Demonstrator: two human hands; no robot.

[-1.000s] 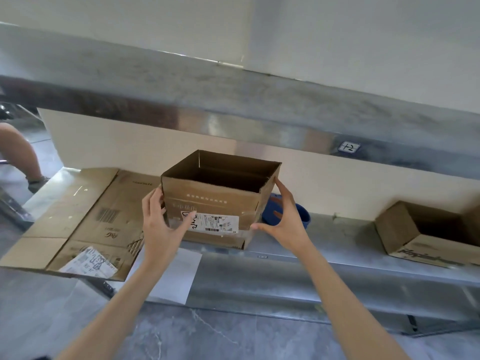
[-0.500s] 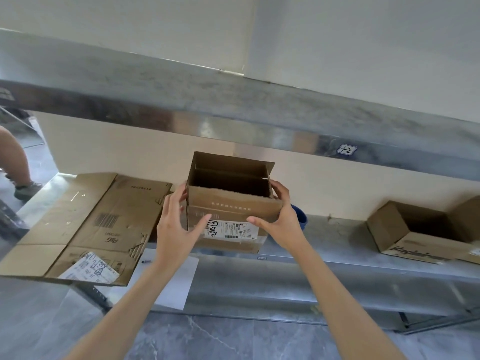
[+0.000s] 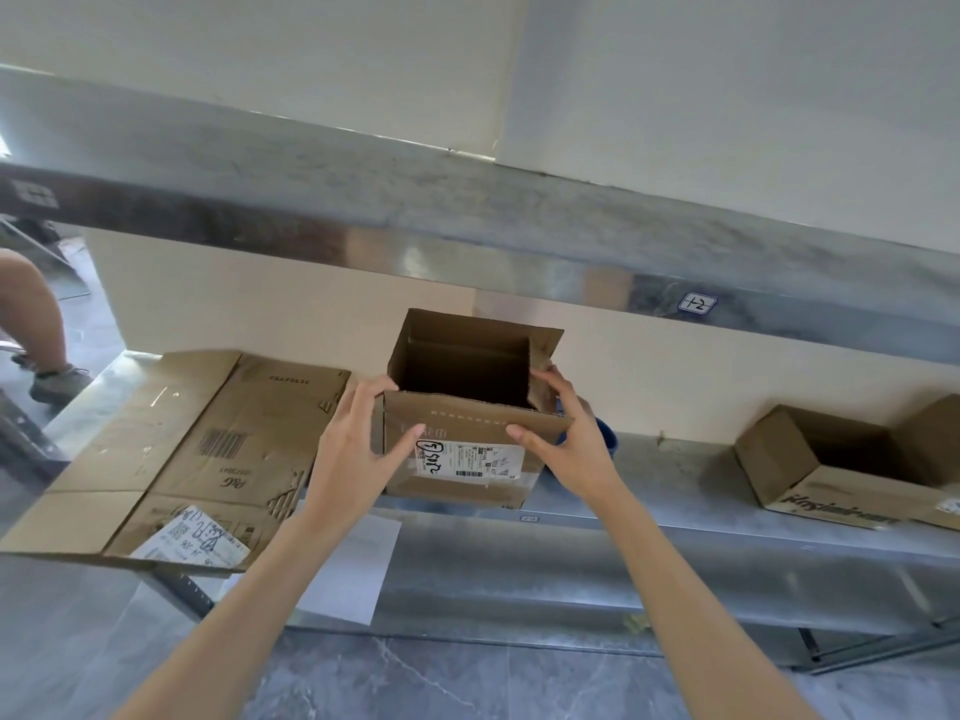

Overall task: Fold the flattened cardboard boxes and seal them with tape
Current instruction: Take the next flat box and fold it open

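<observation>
Holding the small box [image 3: 457, 485] from both sides, the left hand [image 3: 353, 449] wraps round its left corner with the thumb on the front. The right hand [image 3: 571, 439] grips the other corner, fingers on the side flap. The small box sits with its top open on the metal shelf [image 3: 665, 480], and a white label [image 3: 467, 459] is stuck on its front. A big flat cardboard [image 3: 208, 439] lies just beside it on the left. Another open box [image 3: 821, 470] sits well apart on the right.

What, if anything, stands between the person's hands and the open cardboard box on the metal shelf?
Nothing visible. The left hand grips the open cardboard box at its left corner and the right hand at its right, thumbs on the front face.
</observation>
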